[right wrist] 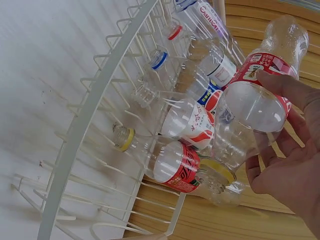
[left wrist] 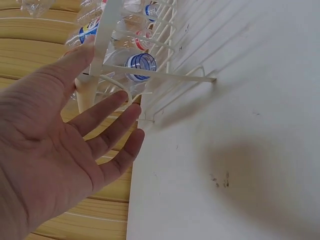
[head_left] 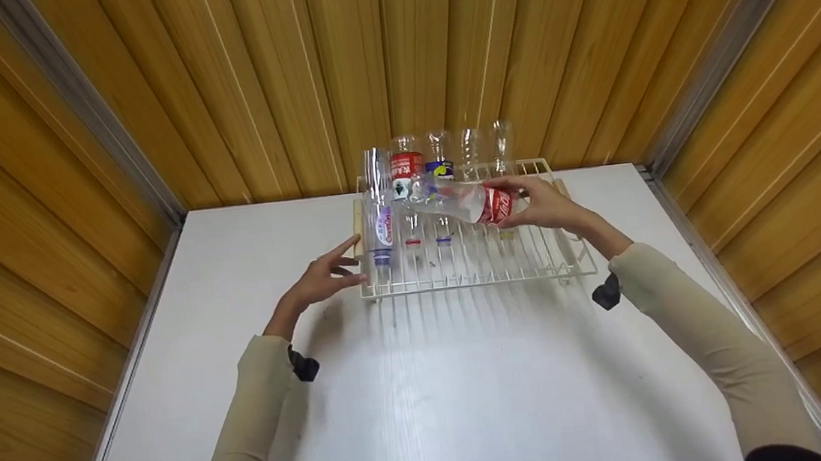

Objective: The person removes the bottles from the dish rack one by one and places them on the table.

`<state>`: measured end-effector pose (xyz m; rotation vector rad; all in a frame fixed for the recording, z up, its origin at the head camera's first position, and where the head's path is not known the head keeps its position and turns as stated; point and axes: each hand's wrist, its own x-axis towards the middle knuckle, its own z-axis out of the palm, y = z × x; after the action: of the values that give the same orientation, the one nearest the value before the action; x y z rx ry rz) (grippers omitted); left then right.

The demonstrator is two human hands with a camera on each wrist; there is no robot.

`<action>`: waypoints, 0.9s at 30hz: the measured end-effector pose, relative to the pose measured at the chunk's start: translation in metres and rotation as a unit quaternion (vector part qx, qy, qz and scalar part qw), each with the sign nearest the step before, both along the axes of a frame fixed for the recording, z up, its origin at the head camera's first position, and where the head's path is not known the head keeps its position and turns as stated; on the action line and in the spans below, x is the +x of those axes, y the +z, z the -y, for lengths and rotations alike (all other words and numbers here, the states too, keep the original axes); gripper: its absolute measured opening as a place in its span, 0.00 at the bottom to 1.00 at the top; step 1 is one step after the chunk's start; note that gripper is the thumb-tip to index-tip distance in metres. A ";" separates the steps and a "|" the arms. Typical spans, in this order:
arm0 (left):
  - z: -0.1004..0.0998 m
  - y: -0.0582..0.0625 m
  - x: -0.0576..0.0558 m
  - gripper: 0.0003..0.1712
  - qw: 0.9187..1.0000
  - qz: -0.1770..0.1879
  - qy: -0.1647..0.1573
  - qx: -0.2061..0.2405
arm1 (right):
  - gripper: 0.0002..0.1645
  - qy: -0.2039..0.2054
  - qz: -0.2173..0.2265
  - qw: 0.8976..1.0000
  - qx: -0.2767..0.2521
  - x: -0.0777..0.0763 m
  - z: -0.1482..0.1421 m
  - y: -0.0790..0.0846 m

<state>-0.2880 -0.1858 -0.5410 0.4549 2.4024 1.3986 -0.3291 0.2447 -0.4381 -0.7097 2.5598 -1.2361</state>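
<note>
My right hand point(head_left: 545, 204) grips a clear plastic bottle point(head_left: 453, 202) with a red label around its middle. The bottle is tilted above the rack, its neck to the left; in the right wrist view a yellow ring point(right wrist: 220, 170) circles the neck. A white wire rack point(head_left: 476, 282) with wooden side handles holds several clear bottles, necks toward me. Among them are a purple-labelled bottle point(head_left: 383, 225) at the left and a red-labelled bottle point(right wrist: 182, 167). My left hand point(head_left: 319, 278) has its fingers spread at the rack's left handle point(left wrist: 86, 92), fingertips touching it.
The rack stands at the back of a white table point(head_left: 426, 394), close to a yellow wood-panelled wall point(head_left: 357, 62). Similar panels rise on both sides. Shadows of the arms and the rack fall on the tabletop.
</note>
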 end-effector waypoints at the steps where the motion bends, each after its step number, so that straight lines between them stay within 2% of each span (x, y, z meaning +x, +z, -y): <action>1: 0.000 0.002 0.000 0.48 1.000 0.001 -0.002 -0.005 | 0.45 0.005 0.002 1.000 -0.002 0.001 0.001 0.000; 6: 0.003 0.014 -0.002 0.47 1.000 -0.010 0.003 -0.022 | 0.45 0.018 0.010 1.000 0.005 0.005 0.007 0.000; 11: 0.002 0.034 -0.003 0.44 0.998 -0.047 0.028 -0.045 | 0.44 0.025 0.003 0.999 0.021 0.015 0.012 0.001; 14: -0.005 0.047 0.000 0.44 0.996 -0.069 0.029 -0.055 | 0.44 0.025 0.008 0.999 0.036 0.018 0.013 -0.001; 18: -0.016 0.065 0.004 0.45 0.993 -0.091 0.016 -0.074 | 0.44 0.032 -0.004 0.998 0.047 0.019 0.016 -0.004; 21: -0.026 0.076 0.008 0.48 0.990 -0.097 -0.007 -0.097 | 0.44 0.042 -0.021 0.998 0.052 0.022 0.021 -0.005; 24: -0.034 0.085 0.011 0.51 0.986 -0.108 -0.038 -0.119 | 0.44 0.060 -0.048 0.995 0.063 0.025 0.026 -0.008; 27: -0.041 0.089 0.012 0.50 0.984 -0.115 -0.064 -0.122 | 0.43 0.086 -0.079 0.991 0.066 0.029 0.031 -0.011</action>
<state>-0.2762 -0.1445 -0.4523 0.7245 2.6300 1.0290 -0.2996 0.2141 -0.4489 -1.0100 2.6093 -0.9841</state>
